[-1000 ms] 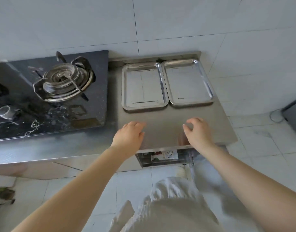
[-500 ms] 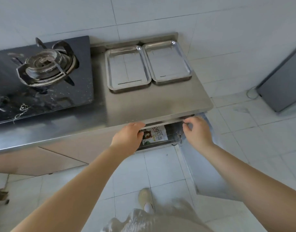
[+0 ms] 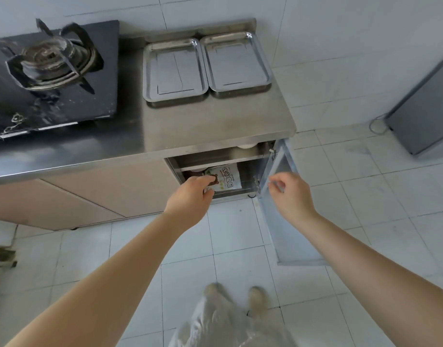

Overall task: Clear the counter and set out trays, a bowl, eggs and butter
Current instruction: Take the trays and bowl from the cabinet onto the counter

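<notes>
- Steel counter point(image 3: 215, 126) carries two shallow steel trays side by side at its back edge, against the tiled wall: the left tray point(image 3: 175, 71) and the right tray point(image 3: 236, 62), their long rims touching or nearly so. Both show only bare metal bottoms with reflections.
- Left of the trays, a black glass hob point(image 3: 52, 78) sits in the counter, with a gas burner point(image 3: 53, 62) under its dark pan support.
- Under the counter, a cabinet point(image 3: 223, 169) stands open, its steel door point(image 3: 285, 204) swung out to the right over the white floor tiles.
- On the cabinet's upper shelf, a pale rounded thing point(image 3: 246, 146) peeks out just below the counter edge; it is too hidden to name.
- On the lower shelf lies a white printed packet point(image 3: 226, 177) with a dark brown patch at its left end.
- Left hand point(image 3: 194, 194) reaches into the cabinet mouth, fingers curled at the packet's left edge; whether they grip it I cannot tell.
- Right hand point(image 3: 289, 194) hangs just in front of the door's inner face, fingers loosely curled, holding nothing.
- No bowl, eggs or butter are identifiable; the blurred cabinet interior hides much.
- At the far right, a grey appliance point(image 3: 425, 106) stands on the floor.
</notes>
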